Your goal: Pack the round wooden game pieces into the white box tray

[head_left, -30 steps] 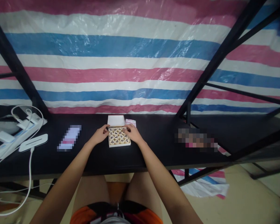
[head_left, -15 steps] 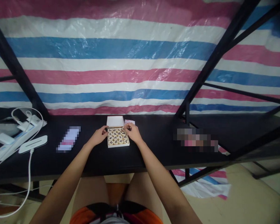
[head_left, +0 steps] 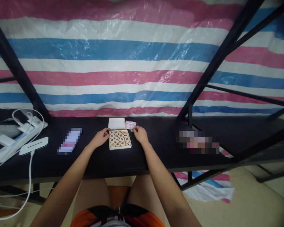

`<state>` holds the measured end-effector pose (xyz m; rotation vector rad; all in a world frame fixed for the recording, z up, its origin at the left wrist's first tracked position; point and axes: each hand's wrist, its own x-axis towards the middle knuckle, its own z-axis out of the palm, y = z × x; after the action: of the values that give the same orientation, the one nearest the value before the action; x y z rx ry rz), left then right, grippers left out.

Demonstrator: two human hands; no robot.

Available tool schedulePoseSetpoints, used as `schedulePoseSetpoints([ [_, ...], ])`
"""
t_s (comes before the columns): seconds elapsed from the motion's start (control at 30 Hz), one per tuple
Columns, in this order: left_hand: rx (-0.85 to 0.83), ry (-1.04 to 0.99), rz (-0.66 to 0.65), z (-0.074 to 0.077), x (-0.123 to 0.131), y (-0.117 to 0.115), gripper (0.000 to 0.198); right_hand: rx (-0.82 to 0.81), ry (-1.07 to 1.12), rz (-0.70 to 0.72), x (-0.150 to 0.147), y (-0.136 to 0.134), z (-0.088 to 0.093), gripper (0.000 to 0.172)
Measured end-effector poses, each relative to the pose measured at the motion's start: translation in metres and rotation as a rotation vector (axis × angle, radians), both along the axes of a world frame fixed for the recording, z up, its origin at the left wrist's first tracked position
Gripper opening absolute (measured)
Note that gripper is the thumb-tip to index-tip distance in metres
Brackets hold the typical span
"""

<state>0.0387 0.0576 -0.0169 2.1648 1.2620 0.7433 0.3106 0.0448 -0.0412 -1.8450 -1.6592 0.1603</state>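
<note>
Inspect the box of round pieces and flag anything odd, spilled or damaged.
One mismatch: the piece at the far right corner of the white box bears a red marking, while the other pieces inside look black-marked. Nothing looks spilled; fine damage would be too small to see.

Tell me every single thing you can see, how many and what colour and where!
table: 1, black, middle
open box: 1, white, on table
round pieces: 16 showing, pale, dark marks, one red-marked; in open box
lid: 1, white, behind open box
paper slip: 1, pink-white, right of lid
small pale piece: 1, beside paper slip
blurred patches: 2, mixed colours, table's left and right
power strip: 1, white-blue, far left
flat device: 1, white, left
cables: several, white, left
frame bars: several, black, both sides
striped sheeting: count unclear, pink-white-blue, behind table and on floor
shorts: 1 pair, orange-black, bottom
legs: 2, bare, below table
left hand: 1, bare, at open box's left edge
right hand: 1, bare, apparently pinching small pale piece
</note>
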Motion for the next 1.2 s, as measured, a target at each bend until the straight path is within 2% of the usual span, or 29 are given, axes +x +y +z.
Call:
schedulePoseSetpoints([
  [0.13,-0.007,0.003,0.005,0.0002,-0.0001,-0.0004,0.044,0.031,-0.007,0.061,0.0009,0.0034,-0.0019,0.026],
  [0.27,-0.002,0.005,0.003,0.0016,0.0003,-0.0018,0.043,0.060,-0.045,0.028,0.0043,0.0043,-0.0040,0.031],
  [0.47,0.009,0.013,0.013,0.0055,0.0016,-0.0041,0.042,-0.023,-0.134,0.009,0.0038,-0.0010,-0.0009,0.031],
  [0.8,-0.001,0.009,0.009,0.0029,0.0005,-0.0028,0.043,-0.065,-0.143,-0.011,0.0075,0.0008,0.0005,0.031],
  [0.93,-0.009,0.016,0.014,0.0034,0.0007,-0.0031,0.043,-0.027,-0.118,-0.033,0.0077,0.0016,0.0011,0.032],
  [1.2,-0.001,0.010,0.009,0.0039,0.0009,-0.0031,0.043,0.022,-0.139,0.156,0.0022,0.0021,0.0022,0.036],
])
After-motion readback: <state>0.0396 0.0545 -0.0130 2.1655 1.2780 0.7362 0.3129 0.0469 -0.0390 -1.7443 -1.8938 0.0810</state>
